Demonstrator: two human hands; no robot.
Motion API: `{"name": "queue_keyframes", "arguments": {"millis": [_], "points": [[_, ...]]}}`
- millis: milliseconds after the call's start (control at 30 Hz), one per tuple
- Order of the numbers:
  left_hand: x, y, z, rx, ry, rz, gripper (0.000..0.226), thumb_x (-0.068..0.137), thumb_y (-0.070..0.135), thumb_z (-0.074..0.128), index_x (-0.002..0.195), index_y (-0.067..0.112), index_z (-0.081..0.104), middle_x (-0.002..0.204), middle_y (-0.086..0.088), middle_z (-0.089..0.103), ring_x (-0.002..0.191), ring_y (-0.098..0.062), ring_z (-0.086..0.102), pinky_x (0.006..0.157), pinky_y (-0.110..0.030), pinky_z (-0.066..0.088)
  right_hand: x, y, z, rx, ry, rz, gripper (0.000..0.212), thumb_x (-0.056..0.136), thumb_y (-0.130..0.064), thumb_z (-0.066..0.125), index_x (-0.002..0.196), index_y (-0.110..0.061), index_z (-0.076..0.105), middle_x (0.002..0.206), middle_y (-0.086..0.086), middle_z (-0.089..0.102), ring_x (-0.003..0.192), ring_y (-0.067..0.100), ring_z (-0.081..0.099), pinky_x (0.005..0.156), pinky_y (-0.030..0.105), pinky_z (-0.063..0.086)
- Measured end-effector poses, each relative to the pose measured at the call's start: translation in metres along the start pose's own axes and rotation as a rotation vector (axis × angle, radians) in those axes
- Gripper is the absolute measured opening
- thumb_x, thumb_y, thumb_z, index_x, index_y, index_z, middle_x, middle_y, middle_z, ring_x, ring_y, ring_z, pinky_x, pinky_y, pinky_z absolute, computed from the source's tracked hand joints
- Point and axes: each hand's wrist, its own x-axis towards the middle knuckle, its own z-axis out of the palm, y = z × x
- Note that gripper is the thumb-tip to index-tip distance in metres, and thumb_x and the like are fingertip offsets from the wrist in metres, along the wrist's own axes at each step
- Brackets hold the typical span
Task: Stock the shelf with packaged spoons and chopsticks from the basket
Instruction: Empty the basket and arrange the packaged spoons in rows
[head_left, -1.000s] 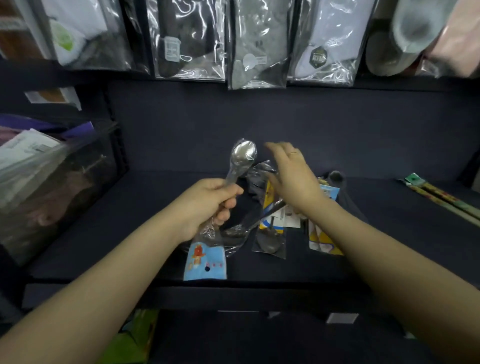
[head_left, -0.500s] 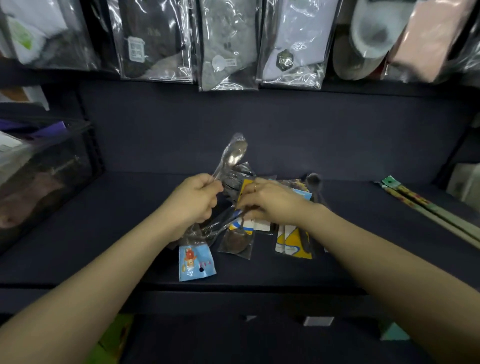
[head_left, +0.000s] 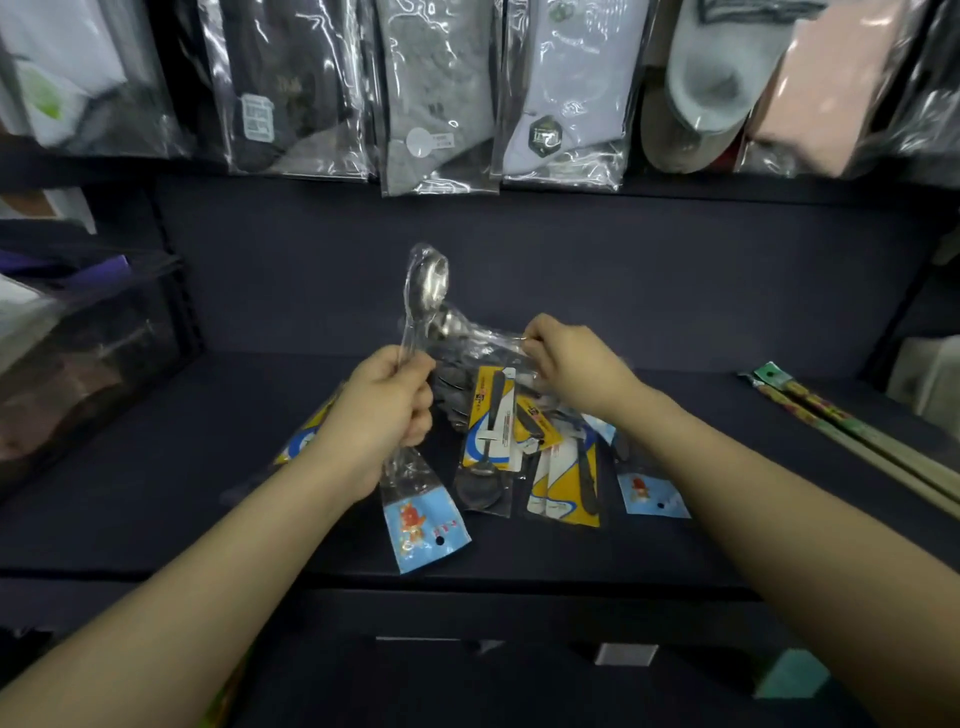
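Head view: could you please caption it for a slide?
Left hand holds a packaged spoon upright; right hand pinches another pack.

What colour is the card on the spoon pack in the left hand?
Light blue with an orange figure, seen in the head view.

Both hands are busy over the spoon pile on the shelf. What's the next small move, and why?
Probably lay the packaged spoon that the left hand grips upright down beside the yellow-card spoon packs. The right hand is pinching clear wrapping in the pile, seemingly making room on the shelf.
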Motion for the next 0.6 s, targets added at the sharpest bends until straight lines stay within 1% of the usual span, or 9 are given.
{"name": "queue_keyframes", "arguments": {"millis": [67, 133, 200, 267, 367, 400, 467, 533, 600], "points": [[0.004, -0.004, 0.011, -0.033, 0.004, -0.039, 0.017, 0.097, 0.024, 0.04, 0.083, 0.018, 0.047, 0.055, 0.005, 0.033, 0.041, -0.007, 0.029, 0.039, -0.018, 0.027, -0.006, -0.012, -0.002, 0.477, -0.055, 0.136, 0.016, 0.097, -0.014, 0.04, 0.084, -0.011, 0.05, 0.063, 0.0, 0.051, 0.053, 0.017, 0.049, 0.053, 0.032, 0.043], [0.009, -0.007, 0.022, -0.059, 0.009, -0.032, 0.018, 0.095, 0.032, 0.042, 0.084, 0.02, 0.046, 0.059, 0.003, 0.038, 0.043, -0.007, 0.033, 0.042, -0.019, 0.029, -0.015, -0.027, -0.002, 0.832, -0.16, 0.251, 0.016, 0.097, -0.01, 0.039, 0.085, -0.01, 0.05, 0.061, 0.002, 0.048, 0.038, 0.008, 0.039, 0.041, 0.023, 0.034], [0.012, -0.009, 0.032, -0.07, 0.01, 0.008, 0.021, 0.093, 0.038, 0.045, 0.086, 0.018, 0.049, 0.062, 0.002, 0.048, 0.042, -0.004, 0.041, 0.042, -0.018, 0.033, -0.028, -0.041, 0.005, 0.929, -0.237, 0.25, 0.014, 0.097, -0.006, 0.037, 0.089, -0.009, 0.048, 0.063, 0.006, 0.051, 0.036, 0.008, 0.041, 0.037, 0.02, 0.031], [0.014, -0.013, 0.036, -0.058, 0.035, 0.037, 0.021, 0.094, 0.034, 0.044, 0.083, 0.018, 0.053, 0.061, 0.004, 0.055, 0.044, -0.004, 0.051, 0.042, -0.017, 0.04, -0.039, -0.05, 0.014, 0.81, -0.213, 0.162, 0.017, 0.095, -0.004, 0.039, 0.085, -0.015, 0.047, 0.068, 0.007, 0.056, 0.05, 0.012, 0.049, 0.046, 0.022, 0.039], [0.02, -0.021, 0.03, 0.037, 0.063, -0.023, 0.027, 0.096, 0.028, 0.04, 0.076, 0.018, 0.054, 0.066, 0.001, 0.055, 0.056, -0.011, 0.052, 0.048, -0.018, 0.044, -0.038, -0.038, 0.015, 0.485, -0.159, 0.056, 0.016, 0.093, -0.011, 0.049, 0.082, -0.019, 0.057, 0.072, -0.007, 0.057, 0.065, 0.003, 0.053, 0.065, 0.024, 0.044], [0.022, -0.022, 0.027, -0.005, 0.059, -0.065, 0.029, 0.097, 0.027, 0.039, 0.073, 0.016, 0.053, 0.067, 0.0, 0.055, 0.059, -0.012, 0.053, 0.052, -0.02, 0.046, -0.034, -0.026, 0.013, 0.393, -0.118, 0.082, 0.014, 0.093, -0.014, 0.05, 0.086, -0.017, 0.062, 0.079, -0.004, 0.062, 0.072, 0.006, 0.058, 0.071, 0.028, 0.047], [0.028, -0.023, 0.02, -0.139, 0.031, -0.131, 0.031, 0.097, 0.026, 0.038, 0.073, 0.014, 0.051, 0.068, -0.003, 0.06, 0.064, -0.015, 0.06, 0.061, -0.024, 0.05, -0.027, -0.001, 0.01, 0.213, -0.022, 0.204, 0.022, 0.092, -0.012, 0.049, 0.107, -0.008, 0.064, 0.111, 0.011, 0.065, 0.1, 0.024, 0.062, 0.088, 0.037, 0.049], [0.031, -0.021, 0.014, -0.187, -0.02, -0.164, 0.03, 0.098, 0.026, 0.037, 0.074, 0.012, 0.049, 0.053, -0.001, 0.057, 0.054, -0.015, 0.061, 0.053, -0.024, 0.05, -0.019, 0.021, 0.012, 0.074, -0.072, 0.278, 0.032, 0.093, -0.012, 0.046, 0.124, -0.004, 0.054, 0.127, 0.019, 0.056, 0.114, 0.034, 0.055, 0.095, 0.039, 0.046], [0.032, -0.021, 0.012, -0.167, -0.066, -0.188, 0.029, 0.098, 0.026, 0.037, 0.075, 0.013, 0.049, 0.041, 0.004, 0.048, 0.04, -0.012, 0.052, 0.044, -0.023, 0.043, -0.012, 0.029, 0.018, 0.005, -0.17, 0.298, 0.035, 0.094, -0.017, 0.048, 0.126, -0.003, 0.049, 0.126, 0.02, 0.056, 0.113, 0.035, 0.054, 0.092, 0.039, 0.045]]}}
